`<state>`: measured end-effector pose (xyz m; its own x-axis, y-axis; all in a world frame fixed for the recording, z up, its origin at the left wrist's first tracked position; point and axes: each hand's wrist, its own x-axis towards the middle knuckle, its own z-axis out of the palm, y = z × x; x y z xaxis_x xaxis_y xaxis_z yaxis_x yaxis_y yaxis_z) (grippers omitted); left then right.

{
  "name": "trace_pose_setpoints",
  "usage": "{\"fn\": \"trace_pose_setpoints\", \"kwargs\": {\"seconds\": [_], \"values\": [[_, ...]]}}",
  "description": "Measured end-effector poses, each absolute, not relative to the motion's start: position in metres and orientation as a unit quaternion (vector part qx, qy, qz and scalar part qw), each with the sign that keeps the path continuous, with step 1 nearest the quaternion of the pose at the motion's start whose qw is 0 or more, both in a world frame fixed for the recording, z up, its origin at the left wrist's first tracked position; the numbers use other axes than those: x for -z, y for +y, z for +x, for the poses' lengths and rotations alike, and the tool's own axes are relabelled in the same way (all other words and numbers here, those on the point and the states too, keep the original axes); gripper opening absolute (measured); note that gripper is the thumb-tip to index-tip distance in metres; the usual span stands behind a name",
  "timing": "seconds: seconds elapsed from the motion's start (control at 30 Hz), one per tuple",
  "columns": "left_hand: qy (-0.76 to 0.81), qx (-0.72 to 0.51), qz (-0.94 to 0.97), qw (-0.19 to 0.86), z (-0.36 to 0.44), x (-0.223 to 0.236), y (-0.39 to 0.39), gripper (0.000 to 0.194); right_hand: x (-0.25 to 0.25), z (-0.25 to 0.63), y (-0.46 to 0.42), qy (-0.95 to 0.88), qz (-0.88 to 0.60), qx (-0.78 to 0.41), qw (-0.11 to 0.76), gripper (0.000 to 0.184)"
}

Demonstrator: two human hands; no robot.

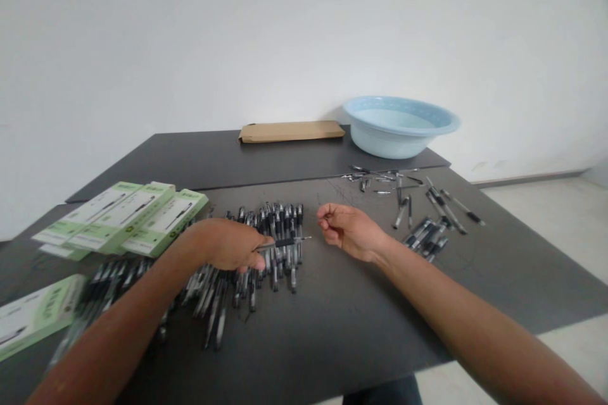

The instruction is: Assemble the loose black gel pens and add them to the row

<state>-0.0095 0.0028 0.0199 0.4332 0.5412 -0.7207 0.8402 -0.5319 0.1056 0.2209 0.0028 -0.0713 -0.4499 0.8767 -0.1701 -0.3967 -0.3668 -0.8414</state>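
My left hand (232, 244) grips a gel pen (285, 242) with a black grip section. Its bare tip points right, toward my right hand (349, 228). The fingers of my right hand are curled into a pinch, a little apart from the pen tip; whatever they hold, if anything, is hidden. Under and around my left hand lies a broad row of capped pens (278, 221), clear with black parts. More pens (107, 285) are spread to the left, partly behind my left forearm.
Green and white pen boxes (128, 215) lie at the left, with another box (42, 313) nearer. Loose pens and pen parts (399, 193) are scattered at the right, beside a small pile of pens (427, 234). A light blue basin (394, 139) and flat cardboard (292, 131) sit at the back.
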Motion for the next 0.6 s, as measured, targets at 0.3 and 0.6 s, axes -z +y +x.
{"fn": "trace_pose_setpoints", "kwargs": {"seconds": [0.3, 0.6], "values": [[0.422, 0.311, 0.814, 0.249, -0.0101, -0.0199, 0.0040, 0.047, 0.0755, 0.2227, 0.0052, -0.429, -0.285, -0.744, 0.425, 0.019], [0.420, 0.313, 0.813, 0.256, -0.0097, -0.0198, 0.0049, 0.042, 0.0789, 0.2208, 0.0048, -0.447, -0.257, -0.737, 0.438, 0.027]]}}
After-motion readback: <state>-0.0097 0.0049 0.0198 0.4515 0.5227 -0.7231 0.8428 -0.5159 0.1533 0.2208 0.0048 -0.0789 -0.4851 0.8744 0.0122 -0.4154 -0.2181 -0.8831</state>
